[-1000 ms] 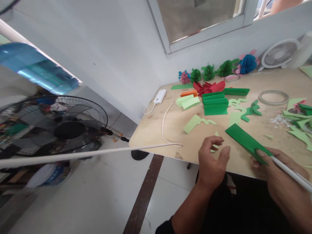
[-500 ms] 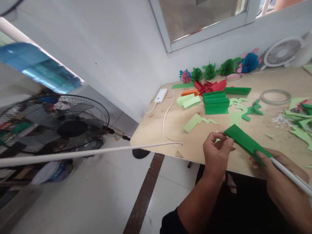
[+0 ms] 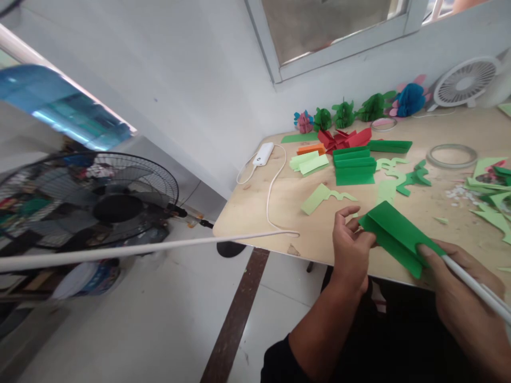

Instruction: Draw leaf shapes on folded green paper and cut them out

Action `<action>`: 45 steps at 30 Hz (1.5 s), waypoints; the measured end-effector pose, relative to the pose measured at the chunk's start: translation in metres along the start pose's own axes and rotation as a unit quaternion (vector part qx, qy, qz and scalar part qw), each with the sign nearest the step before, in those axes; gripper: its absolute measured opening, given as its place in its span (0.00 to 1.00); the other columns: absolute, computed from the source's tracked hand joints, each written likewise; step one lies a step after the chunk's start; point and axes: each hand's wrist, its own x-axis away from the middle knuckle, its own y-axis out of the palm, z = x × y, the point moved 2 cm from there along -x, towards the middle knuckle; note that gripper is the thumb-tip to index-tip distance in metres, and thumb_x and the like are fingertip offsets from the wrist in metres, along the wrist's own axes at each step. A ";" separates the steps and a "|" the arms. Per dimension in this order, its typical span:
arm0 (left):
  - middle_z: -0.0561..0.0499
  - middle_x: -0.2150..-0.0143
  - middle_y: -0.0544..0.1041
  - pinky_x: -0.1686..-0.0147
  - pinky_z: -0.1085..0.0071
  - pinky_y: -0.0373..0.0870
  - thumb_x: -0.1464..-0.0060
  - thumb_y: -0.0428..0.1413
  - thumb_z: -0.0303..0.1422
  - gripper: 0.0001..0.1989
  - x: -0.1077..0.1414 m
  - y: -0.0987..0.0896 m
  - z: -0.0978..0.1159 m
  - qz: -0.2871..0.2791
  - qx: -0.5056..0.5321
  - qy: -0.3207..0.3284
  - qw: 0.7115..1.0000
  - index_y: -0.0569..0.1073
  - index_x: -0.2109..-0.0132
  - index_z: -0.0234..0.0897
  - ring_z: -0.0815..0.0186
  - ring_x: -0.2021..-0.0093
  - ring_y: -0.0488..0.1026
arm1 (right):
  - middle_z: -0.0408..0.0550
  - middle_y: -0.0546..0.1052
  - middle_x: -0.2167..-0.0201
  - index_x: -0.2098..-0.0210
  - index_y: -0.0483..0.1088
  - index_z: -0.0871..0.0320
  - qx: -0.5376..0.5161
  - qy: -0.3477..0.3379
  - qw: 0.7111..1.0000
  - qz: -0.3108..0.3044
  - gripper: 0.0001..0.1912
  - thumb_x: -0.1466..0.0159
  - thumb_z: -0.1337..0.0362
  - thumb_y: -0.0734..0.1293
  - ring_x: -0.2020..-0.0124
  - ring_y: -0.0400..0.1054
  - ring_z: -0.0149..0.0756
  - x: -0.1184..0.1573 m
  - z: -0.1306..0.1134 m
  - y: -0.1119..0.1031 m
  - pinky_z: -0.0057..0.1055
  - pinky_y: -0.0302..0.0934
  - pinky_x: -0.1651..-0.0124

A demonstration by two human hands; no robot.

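A folded sheet of green paper (image 3: 403,229) is held between my two hands above the table's front edge, its folds spread partly apart. My left hand (image 3: 351,242) pinches its left end between thumb and fingers. At the other end my right hand (image 3: 459,276) grips the paper, thumb on top. A white pen-like stick (image 3: 473,282) also lies in the right hand; its far end runs out of view. Just beyond the hands are a light green strip (image 3: 315,199) with a wavy cut end and a pleated green paper (image 3: 354,167).
Paper scraps (image 3: 493,215) litter the table's right side, near a tape ring (image 3: 452,156). Paper flowers (image 3: 373,108) and a small white fan (image 3: 465,82) stand along the wall. A white cable (image 3: 271,191) runs from a power bank (image 3: 263,154). Left of the table is a black fan (image 3: 120,207).
The green paper has been opened out along its folds, so a lower flap now shows toward me. Both hands keep their hold and have barely moved.
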 end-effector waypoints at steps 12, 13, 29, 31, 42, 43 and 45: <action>0.52 0.70 0.76 0.64 0.72 0.65 0.62 0.70 0.40 0.19 -0.012 -0.005 -0.010 0.024 -0.046 0.041 0.998 0.76 0.63 0.36 0.70 0.70 0.70 | 0.47 0.78 0.76 0.65 0.79 0.55 0.001 -0.006 1.000 -0.002 0.21 0.48 0.46 0.68 0.72 0.72 0.43 -0.003 -0.012 -0.004 0.35 0.63 0.74; 0.52 0.69 0.77 0.64 0.72 0.66 0.61 0.70 0.41 0.19 -0.012 -0.006 -0.010 0.026 -0.051 0.049 0.997 0.76 0.63 0.36 0.70 0.69 0.71 | 0.47 0.78 0.76 0.66 0.79 0.55 0.005 -0.015 1.000 0.003 0.21 0.48 0.46 0.68 0.73 0.72 0.43 -0.005 -0.009 -0.005 0.35 0.64 0.73; 0.50 0.65 0.79 0.62 0.73 0.69 0.52 0.60 0.27 0.10 -0.028 -0.029 -0.001 0.081 -0.144 0.140 0.976 0.76 0.60 0.36 0.67 0.64 0.75 | 0.47 0.79 0.76 0.70 0.77 0.51 0.079 -0.078 0.994 0.009 0.20 0.50 0.44 0.65 0.66 0.76 0.49 -0.025 -0.008 -0.006 0.40 0.67 0.63; 0.49 0.62 0.79 0.61 0.72 0.70 0.53 0.59 0.27 0.11 -0.031 -0.035 0.002 0.092 -0.150 0.156 0.972 0.76 0.59 0.36 0.66 0.61 0.76 | 0.47 0.79 0.76 0.71 0.76 0.51 0.096 -0.069 0.993 0.016 0.18 0.50 0.45 0.65 0.64 0.76 0.50 -0.037 -0.012 -0.007 0.40 0.67 0.61; 0.50 0.65 0.78 0.72 0.78 0.67 0.55 0.60 0.30 0.13 -0.021 -0.050 -0.001 0.114 -0.127 0.101 0.980 0.76 0.59 0.35 0.71 0.71 0.72 | 0.54 0.82 0.65 0.60 0.77 0.53 0.160 -0.172 0.970 0.060 0.22 0.45 0.48 0.62 0.60 0.76 0.49 -0.071 -0.026 -0.005 0.41 0.65 0.57; 0.50 0.65 0.78 0.70 0.77 0.68 0.55 0.60 0.29 0.12 -0.020 -0.049 -0.002 0.107 -0.133 0.108 0.979 0.76 0.60 0.35 0.70 0.69 0.73 | 0.53 0.82 0.65 0.59 0.77 0.53 0.166 -0.203 0.962 0.071 0.22 0.43 0.48 0.61 0.61 0.76 0.48 -0.065 -0.026 -0.005 0.40 0.65 0.58; 0.50 0.65 0.78 0.65 0.75 0.69 0.53 0.59 0.28 0.10 -0.017 -0.046 -0.004 0.087 -0.153 0.119 0.977 0.76 0.61 0.36 0.68 0.65 0.74 | 0.51 0.82 0.67 0.62 0.76 0.53 0.158 -0.280 0.946 0.039 0.19 0.41 0.48 0.62 0.67 0.77 0.44 -0.048 -0.026 -0.005 0.37 0.66 0.63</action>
